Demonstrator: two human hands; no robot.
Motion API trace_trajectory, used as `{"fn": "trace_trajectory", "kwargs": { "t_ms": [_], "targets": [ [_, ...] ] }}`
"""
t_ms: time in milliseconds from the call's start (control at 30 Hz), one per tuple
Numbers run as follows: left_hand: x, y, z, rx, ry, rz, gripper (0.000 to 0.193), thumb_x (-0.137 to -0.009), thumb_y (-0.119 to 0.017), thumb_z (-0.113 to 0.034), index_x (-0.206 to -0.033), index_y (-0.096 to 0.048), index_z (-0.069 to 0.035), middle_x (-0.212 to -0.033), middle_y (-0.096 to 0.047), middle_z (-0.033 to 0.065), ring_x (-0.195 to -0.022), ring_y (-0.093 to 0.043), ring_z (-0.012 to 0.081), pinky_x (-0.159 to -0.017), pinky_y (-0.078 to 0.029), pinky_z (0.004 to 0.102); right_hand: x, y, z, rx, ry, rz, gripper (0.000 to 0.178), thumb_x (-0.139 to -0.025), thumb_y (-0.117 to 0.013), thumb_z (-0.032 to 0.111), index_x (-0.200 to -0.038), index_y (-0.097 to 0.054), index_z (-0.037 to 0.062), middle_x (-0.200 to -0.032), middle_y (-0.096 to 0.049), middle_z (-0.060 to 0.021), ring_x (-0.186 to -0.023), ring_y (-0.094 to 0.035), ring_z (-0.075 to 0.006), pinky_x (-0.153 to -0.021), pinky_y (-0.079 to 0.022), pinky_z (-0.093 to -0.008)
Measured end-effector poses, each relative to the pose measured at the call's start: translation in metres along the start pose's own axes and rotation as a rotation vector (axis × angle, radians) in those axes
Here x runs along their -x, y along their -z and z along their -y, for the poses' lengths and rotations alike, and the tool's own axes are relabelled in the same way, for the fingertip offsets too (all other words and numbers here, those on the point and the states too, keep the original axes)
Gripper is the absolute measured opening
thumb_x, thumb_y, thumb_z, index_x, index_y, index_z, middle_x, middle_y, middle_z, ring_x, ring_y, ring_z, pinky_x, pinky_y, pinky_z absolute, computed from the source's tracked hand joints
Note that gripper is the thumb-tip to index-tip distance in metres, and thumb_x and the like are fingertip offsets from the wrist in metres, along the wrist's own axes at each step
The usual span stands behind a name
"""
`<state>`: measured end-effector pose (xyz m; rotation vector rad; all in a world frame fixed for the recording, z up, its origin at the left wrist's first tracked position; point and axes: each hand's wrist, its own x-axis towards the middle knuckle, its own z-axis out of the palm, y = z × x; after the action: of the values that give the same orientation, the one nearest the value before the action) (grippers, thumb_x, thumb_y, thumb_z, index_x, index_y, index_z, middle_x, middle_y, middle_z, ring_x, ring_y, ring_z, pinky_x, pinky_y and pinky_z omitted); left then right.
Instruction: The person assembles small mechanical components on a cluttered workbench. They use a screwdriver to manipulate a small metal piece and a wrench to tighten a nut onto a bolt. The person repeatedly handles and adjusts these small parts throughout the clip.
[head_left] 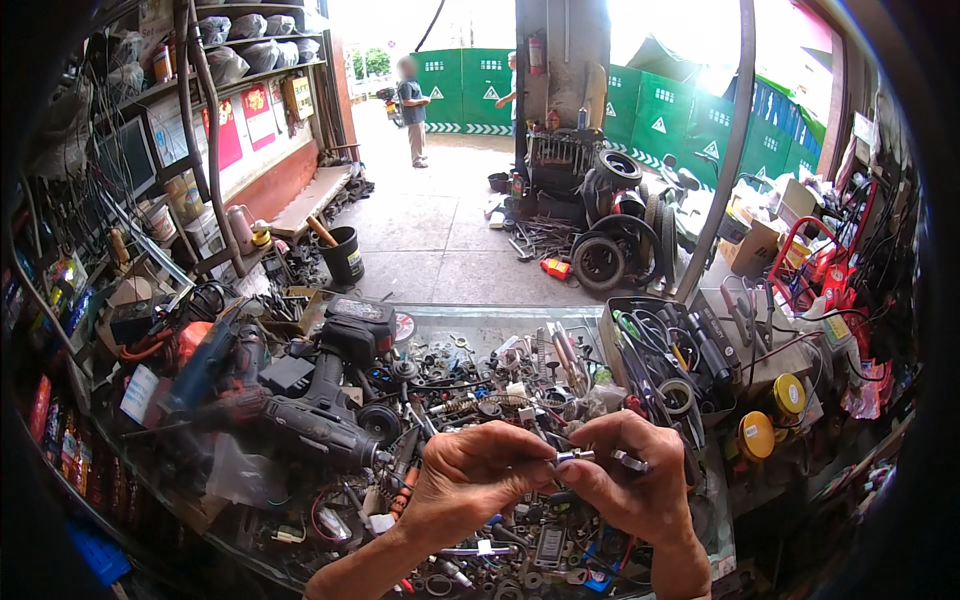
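Observation:
Over the cluttered bench, my left hand (470, 478) and my right hand (632, 475) meet fingertip to fingertip. Between them is a small shiny cylindrical metal fitting (572, 456), pinched from both sides; its exact kind is too small to make out. A second silver metal piece (630, 461) shows against the curled fingers of my right hand. Below and around both hands lie loose screws, springs, washers and other small metal parts (470, 375). An orange-handled tool (405, 490) lies just left of my left wrist.
A black cordless drill (330, 395) lies left of my hands. To the right stands a toolbox (607, 330) full of pliers and cables, near two yellow round tins (756, 435). Beyond the bench are wheels (600, 262), a black bucket (343, 257) and a standing person (412, 105).

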<state>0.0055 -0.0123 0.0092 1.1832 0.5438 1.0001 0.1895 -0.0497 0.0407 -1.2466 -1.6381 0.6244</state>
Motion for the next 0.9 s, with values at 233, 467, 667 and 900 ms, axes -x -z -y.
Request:
{"fn": "trace_trajectory", "kwargs": {
  "t_ms": [233,467,667,900],
  "targets": [
    [0.002,-0.0071,-0.0002,0.002,-0.02,-0.019,0.022,-0.081,-0.069,0.004,-0.102,-0.063,0.004,-0.089,-0.069,0.0094,-0.076,-0.064,0.0091,-0.057,-0.05,0.0183,0.0012,-0.0026,-0.0072,-0.072,-0.066,0.074,0.026,-0.077,-0.077,0.02,-0.082,-0.066,-0.0029,-0.069,-0.066,-0.0108,-0.062,-0.064,-0.0123,-0.056,-0.05,-0.0253],
    [0.0014,-0.0052,-0.0027,-0.076,0.003,-0.013,0.025,-0.084,-0.066,0.0,-0.108,-0.058,0.004,-0.097,-0.066,0.0106,-0.086,-0.064,0.0118,-0.071,-0.053,0.0223,0.0034,-0.0027,-0.0015,-0.009,-0.036,0.032,0.024,-0.077,-0.077,0.018,-0.084,-0.067,-0.0029,-0.07,-0.066,-0.0111,-0.063,-0.066,-0.0132,-0.058,-0.051,-0.0257],
    [0.0002,-0.0062,-0.0056,-0.081,0.013,-0.057,0.021,-0.089,-0.062,-0.004,-0.108,-0.055,0.003,-0.094,-0.065,0.0083,-0.084,-0.064,0.0106,-0.071,-0.053,0.022,0.0026,-0.0041,-0.0038,0.035,0.053,0.021,0.023,-0.077,-0.077,0.016,-0.085,-0.067,-0.0029,-0.072,-0.067,-0.0117,-0.063,-0.066,-0.0141,-0.056,-0.051,-0.0254],
    [-0.0016,-0.0038,-0.0046,-0.001,0.093,-0.023,0.023,-0.092,-0.059,-0.011,-0.11,-0.054,0.002,-0.092,-0.064,0.0079,-0.071,-0.065,0.0123,-0.051,-0.048,0.0197,0.0029,-0.0035,0.0004,0.031,0.015,0.009,0.021,-0.077,-0.077,0.015,-0.086,-0.068,-0.0023,-0.073,-0.067,-0.0121,-0.063,-0.067,-0.0156,-0.056,-0.051,-0.026]
  ]
}}
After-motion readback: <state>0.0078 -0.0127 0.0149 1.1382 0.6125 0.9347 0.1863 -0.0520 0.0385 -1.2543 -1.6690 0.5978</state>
